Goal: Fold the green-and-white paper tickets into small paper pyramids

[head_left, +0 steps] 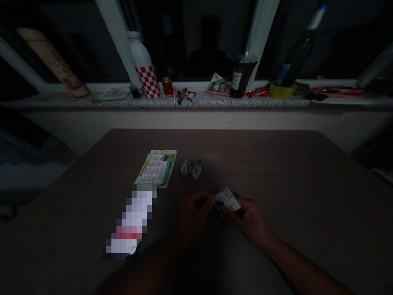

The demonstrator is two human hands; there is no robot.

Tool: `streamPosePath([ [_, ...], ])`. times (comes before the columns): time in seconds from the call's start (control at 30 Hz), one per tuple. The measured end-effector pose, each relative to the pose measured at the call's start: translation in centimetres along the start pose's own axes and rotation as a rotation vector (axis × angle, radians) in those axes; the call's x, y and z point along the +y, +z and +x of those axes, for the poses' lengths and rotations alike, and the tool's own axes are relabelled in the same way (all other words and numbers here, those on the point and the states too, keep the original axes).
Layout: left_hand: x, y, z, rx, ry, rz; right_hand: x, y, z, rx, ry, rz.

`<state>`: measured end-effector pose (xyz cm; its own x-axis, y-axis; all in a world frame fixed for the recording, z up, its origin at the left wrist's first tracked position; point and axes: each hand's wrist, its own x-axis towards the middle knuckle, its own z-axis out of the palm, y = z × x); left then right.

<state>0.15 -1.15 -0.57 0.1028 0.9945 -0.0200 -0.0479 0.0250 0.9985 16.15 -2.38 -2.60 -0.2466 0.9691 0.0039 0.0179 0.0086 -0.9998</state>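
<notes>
Both my hands meet over the near middle of a dark wooden table [276,164]. Between them is a small folded piece of printed paper [227,200]. My left hand [193,215] pinches its left edge with curled fingers. My right hand [250,219] grips it from the right and underneath. Two small folded paper figures [190,168] stand side by side on the table just beyond my hands. A stack of printed leaflets [156,168] lies flat to their left.
A blurred-out flat object [132,223] lies on the table at near left. Along the stone windowsill [92,100] stand a red-and-white checked bottle [143,65], a small red can [167,86], a dark bottle [241,76], a green bottle [296,53], tape and pens. The room is very dim.
</notes>
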Motion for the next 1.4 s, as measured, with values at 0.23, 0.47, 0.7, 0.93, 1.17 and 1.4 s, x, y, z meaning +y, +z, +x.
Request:
streamPosePath([
  [0.23, -0.3, -0.1, 0.0, 0.016, -0.006, -0.008, 0.1, 0.1, 0.0, -0.018, 0.047, 0.034],
  [0.47, 0.0, -0.2, 0.2, 0.064, -0.028, -0.014, 0.2, 0.5, 0.1, 0.091, 0.038, 0.012],
  [0.7, -0.1, -0.5, 0.5, 0.001, -0.032, 0.081, -0.2, -0.1, 0.2, 0.226, -0.073, -0.055],
  [0.93, -0.2, -1.0, 0.7, -0.024, 0.006, 0.376, -0.4, -1.4, 0.6, 0.334, -0.168, -0.183],
  [1.17, 0.3, -1.4, 0.9, -0.077, -0.014, 0.065, -0.5, -2.4, 0.5, 0.255, -0.375, -0.443],
  [1.4, -0.2, -1.1, 0.6, -0.075, 0.035, 0.087, -1.0, -1.8, 0.6, 0.311, -0.292, -0.282],
])
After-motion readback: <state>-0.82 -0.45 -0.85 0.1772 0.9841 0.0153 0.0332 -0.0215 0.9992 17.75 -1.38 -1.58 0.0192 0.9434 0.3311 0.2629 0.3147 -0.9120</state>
